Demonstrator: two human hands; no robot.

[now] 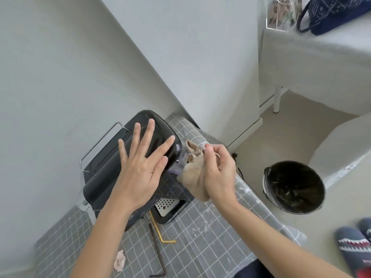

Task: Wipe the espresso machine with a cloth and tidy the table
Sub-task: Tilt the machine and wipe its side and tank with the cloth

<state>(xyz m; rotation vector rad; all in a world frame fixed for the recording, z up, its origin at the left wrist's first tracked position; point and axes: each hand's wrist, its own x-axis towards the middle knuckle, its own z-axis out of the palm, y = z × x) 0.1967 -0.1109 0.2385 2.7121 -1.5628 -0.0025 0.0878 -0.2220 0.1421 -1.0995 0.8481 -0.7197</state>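
A black espresso machine with a chrome rail stands on the grey checked table against the wall. My left hand lies flat on its glossy top, fingers spread. My right hand is closed on a beige cloth, bunched against the machine's right side. A perforated metal drip tray shows at the machine's base.
On the table lie a yellow bent straw, a brown bent straw and a crumpled paper scrap. A black-lined bin stands on the floor to the right. Slippers show at bottom right. A bag rests on another table.
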